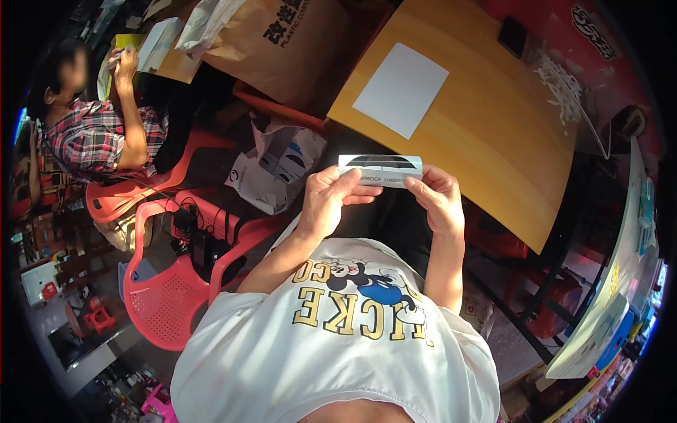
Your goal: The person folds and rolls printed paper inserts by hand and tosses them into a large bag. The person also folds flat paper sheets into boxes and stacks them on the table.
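Note:
A small white box [381,171] with a dark umbrella picture and partly covered lettering is held level in front of my shirt. My left hand [326,201] grips its left end, thumb on the front face and fingers behind and below. Around the right end, my right hand [438,199] is closed, its thumb on the lower edge. Just beyond the box, a stack of white sheets or cards [400,90] lies on the wooden table [493,120].
A phone [512,37] and a clear bag of white pieces [562,88] are at the table's far right. Left are a red chair [162,303], a crumpled white bag [275,166], a large brown sack [289,53] and a seated person [92,137] in plaid.

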Action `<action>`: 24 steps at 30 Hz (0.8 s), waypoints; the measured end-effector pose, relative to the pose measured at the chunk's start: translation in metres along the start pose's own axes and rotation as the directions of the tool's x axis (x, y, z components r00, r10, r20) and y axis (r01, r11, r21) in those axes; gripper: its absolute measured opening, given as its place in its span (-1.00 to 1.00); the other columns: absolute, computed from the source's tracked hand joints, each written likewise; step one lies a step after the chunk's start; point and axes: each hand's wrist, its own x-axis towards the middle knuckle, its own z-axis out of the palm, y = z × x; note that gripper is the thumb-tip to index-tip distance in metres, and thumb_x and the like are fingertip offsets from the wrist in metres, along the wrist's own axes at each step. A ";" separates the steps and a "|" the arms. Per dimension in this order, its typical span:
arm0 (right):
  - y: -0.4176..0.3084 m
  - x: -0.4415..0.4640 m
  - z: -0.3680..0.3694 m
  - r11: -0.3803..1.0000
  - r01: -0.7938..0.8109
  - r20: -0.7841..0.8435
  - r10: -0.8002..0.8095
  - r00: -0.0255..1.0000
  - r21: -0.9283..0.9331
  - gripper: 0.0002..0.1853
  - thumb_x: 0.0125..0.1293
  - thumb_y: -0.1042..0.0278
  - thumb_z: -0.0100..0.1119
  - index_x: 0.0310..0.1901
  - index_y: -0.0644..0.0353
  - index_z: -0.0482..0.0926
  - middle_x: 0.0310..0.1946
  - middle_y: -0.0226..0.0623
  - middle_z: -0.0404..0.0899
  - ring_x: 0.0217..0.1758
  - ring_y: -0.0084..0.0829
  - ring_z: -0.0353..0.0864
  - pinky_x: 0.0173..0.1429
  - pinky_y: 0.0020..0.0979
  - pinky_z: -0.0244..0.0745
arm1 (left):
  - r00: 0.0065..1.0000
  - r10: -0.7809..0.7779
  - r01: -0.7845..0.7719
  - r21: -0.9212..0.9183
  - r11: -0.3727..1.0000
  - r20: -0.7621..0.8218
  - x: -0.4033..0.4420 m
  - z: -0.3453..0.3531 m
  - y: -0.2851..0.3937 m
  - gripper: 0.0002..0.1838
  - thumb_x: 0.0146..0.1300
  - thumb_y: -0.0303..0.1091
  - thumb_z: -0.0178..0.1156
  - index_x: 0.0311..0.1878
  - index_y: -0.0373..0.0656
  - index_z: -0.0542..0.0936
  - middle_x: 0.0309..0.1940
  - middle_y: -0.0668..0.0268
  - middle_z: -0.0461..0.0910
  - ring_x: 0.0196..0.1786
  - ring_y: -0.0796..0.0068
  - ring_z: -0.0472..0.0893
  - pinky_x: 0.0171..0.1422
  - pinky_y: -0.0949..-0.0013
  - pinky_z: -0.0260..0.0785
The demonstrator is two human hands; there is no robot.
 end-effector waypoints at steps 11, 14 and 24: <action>0.008 -0.001 -0.007 0.999 0.036 -0.041 -0.038 0.998 -0.039 -0.90 0.15 0.47 0.34 -0.40 0.33 0.66 -0.48 -0.39 0.63 -0.41 -0.64 0.52 -0.22 -0.59 0.42 | 0.999 -0.025 0.025 -0.002 1.000 0.039 0.002 -0.005 -0.002 -0.66 0.39 -0.27 0.06 0.00 -0.40 0.50 -0.13 0.04 0.62 -0.19 0.30 0.69 -0.13 0.41 0.59; 0.013 0.002 -0.006 0.998 0.067 -0.028 -0.067 0.997 -0.002 -0.88 0.16 0.47 0.33 -0.30 0.32 0.64 -0.41 -0.37 0.65 -0.36 -0.62 0.55 -0.17 -0.58 0.44 | 1.000 -0.011 0.011 0.006 1.000 0.017 0.001 -0.003 0.001 -0.67 0.37 -0.28 0.08 -0.03 -0.42 0.52 -0.15 0.04 0.63 -0.18 0.30 0.69 -0.10 0.40 0.59; -0.009 0.001 0.016 0.244 0.496 0.197 -0.707 0.679 -0.833 -0.68 -0.11 0.53 0.45 -0.26 0.17 0.59 -0.29 -0.29 0.50 -0.36 -0.35 0.51 -0.35 -0.37 0.46 | 0.859 0.509 -0.456 0.540 0.707 0.058 0.003 -0.015 -0.002 -0.82 0.29 -0.42 0.17 -0.23 -0.40 0.56 -0.34 0.09 0.67 -0.28 0.36 0.70 -0.26 0.42 0.57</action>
